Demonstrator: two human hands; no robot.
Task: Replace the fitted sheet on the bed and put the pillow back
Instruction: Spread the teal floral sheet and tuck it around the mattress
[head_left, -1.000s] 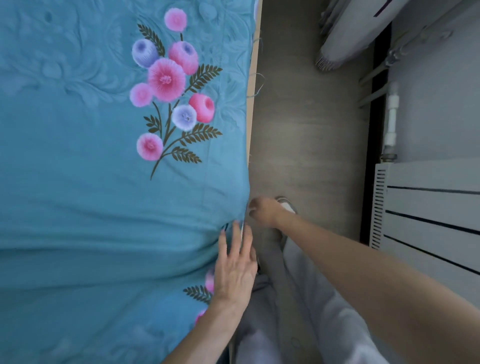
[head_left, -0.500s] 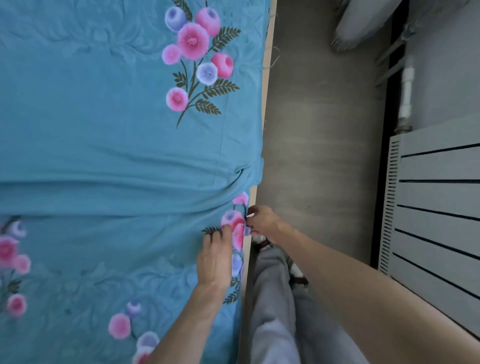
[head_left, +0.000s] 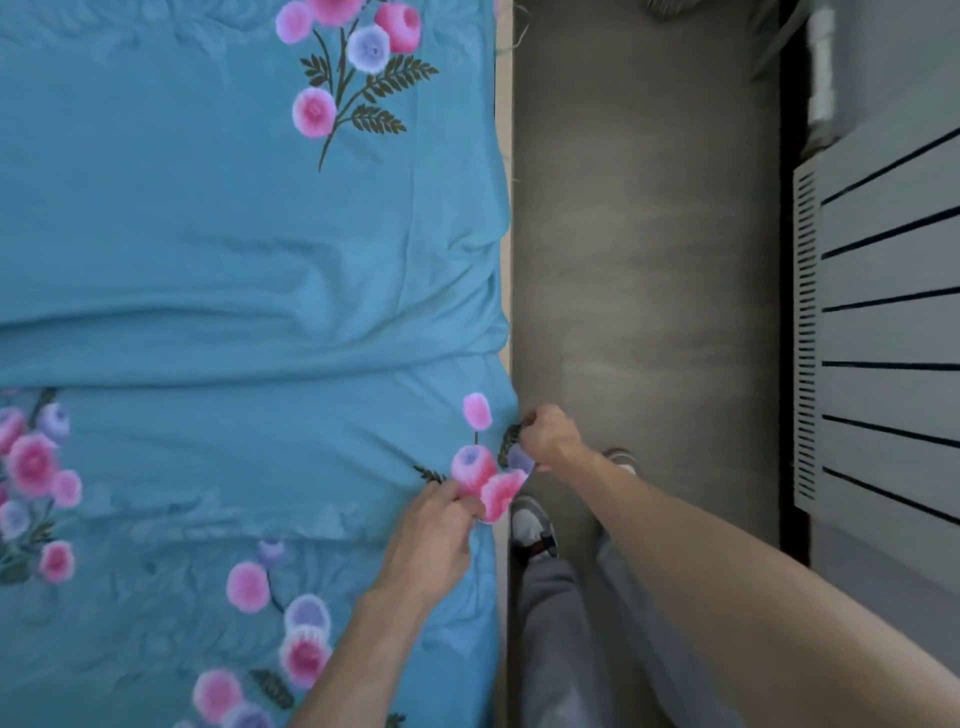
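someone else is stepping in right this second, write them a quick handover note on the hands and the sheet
Left hand: fingers curled in a grip on a bunched fold of the sheet near the bed's right edge.
Right hand: pinching the sheet's edge just past that fold, over the side of the bed.
Sheet: teal with flower prints, spread over the visible part of the bed, with a wide crease running across the middle and puckers by the hands.
Done: sheet laid over this side.
Left: pull the edge down and tuck it here, smooth the crease, check the corners, which are out of view. No pillow in sight, so it is yet to go back.
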